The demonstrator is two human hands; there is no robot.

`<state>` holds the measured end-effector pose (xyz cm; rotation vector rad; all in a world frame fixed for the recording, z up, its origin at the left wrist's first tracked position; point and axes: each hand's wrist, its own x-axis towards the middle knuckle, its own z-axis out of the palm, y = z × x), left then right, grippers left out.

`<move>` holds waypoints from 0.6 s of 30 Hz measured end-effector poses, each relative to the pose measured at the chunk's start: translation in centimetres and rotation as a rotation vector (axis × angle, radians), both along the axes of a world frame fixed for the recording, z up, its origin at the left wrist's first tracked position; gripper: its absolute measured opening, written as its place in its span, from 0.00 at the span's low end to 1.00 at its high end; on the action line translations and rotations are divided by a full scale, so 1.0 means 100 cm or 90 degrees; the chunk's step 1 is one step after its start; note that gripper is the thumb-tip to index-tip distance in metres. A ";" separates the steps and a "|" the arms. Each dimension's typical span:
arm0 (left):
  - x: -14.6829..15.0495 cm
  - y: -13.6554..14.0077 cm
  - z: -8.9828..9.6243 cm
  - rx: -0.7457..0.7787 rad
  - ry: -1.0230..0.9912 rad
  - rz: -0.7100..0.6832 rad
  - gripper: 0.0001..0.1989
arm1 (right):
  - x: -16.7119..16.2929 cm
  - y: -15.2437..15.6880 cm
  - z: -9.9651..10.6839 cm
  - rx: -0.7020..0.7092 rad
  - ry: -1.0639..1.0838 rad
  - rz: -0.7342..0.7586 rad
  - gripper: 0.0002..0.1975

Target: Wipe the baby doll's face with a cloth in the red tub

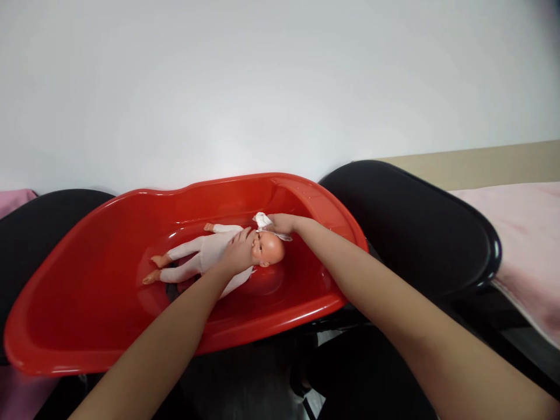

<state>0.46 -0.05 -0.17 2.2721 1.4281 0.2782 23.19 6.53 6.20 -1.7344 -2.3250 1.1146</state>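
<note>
A baby doll (196,256) in a pale pink suit lies on its back in a red plastic tub (87,326), head to the right. My left hand (238,254) rests on the doll's chest and shoulder, fingers by its chin. My right hand (282,223) holds a small white cloth (263,220) against the top of the doll's bald head (269,249).
Black rounded seats or tubs stand on both sides, one at the right (415,233) and one at the left (35,233). A pink towel (529,245) lies on the surface at far right. A plain white wall is behind.
</note>
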 end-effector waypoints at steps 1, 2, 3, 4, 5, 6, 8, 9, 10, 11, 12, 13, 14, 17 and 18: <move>0.001 -0.001 0.000 -0.006 0.008 0.005 0.59 | -0.001 -0.001 0.001 -0.003 0.004 0.001 0.18; 0.001 -0.001 0.000 -0.010 0.009 0.013 0.59 | -0.001 -0.002 0.002 -0.006 0.008 0.002 0.18; 0.001 -0.002 0.000 -0.010 0.004 0.019 0.57 | -0.002 -0.003 0.004 -0.008 0.012 0.004 0.18; 0.001 -0.002 0.001 -0.008 -0.004 0.022 0.54 | -0.003 -0.004 0.006 -0.011 0.014 0.006 0.18; 0.000 -0.002 0.003 -0.003 -0.012 0.023 0.51 | -0.004 -0.006 0.008 -0.011 0.019 0.007 0.17; 0.000 -0.002 0.004 0.002 -0.021 0.024 0.49 | -0.005 -0.007 0.010 -0.006 0.027 0.007 0.17; -0.001 -0.002 0.007 0.010 -0.038 0.027 0.48 | -0.007 -0.010 0.014 0.011 0.057 0.000 0.17; 0.000 -0.002 0.008 0.012 -0.044 0.027 0.49 | -0.008 -0.010 0.015 0.015 0.080 0.000 0.18; 0.000 -0.002 0.010 0.014 -0.048 0.026 0.48 | -0.009 -0.010 0.015 0.009 0.110 0.008 0.19; 0.000 -0.002 0.011 0.014 -0.049 0.024 0.47 | -0.010 -0.010 0.014 -0.012 0.141 0.024 0.19; 0.001 -0.003 0.013 0.013 -0.046 0.025 0.46 | -0.011 -0.010 0.013 -0.044 0.165 0.046 0.20; 0.001 -0.003 0.014 0.013 -0.040 0.027 0.45 | -0.011 -0.009 0.010 -0.076 0.180 0.070 0.20; 0.002 -0.003 0.015 0.013 -0.036 0.030 0.43 | -0.011 -0.008 0.008 -0.099 0.182 0.089 0.21; 0.002 -0.004 0.018 0.014 -0.030 0.035 0.35 | -0.009 -0.002 -0.002 -0.089 0.100 0.078 0.24; 0.003 -0.004 0.019 0.012 -0.030 0.037 0.32 | -0.008 0.001 -0.006 -0.065 0.061 0.060 0.26</move>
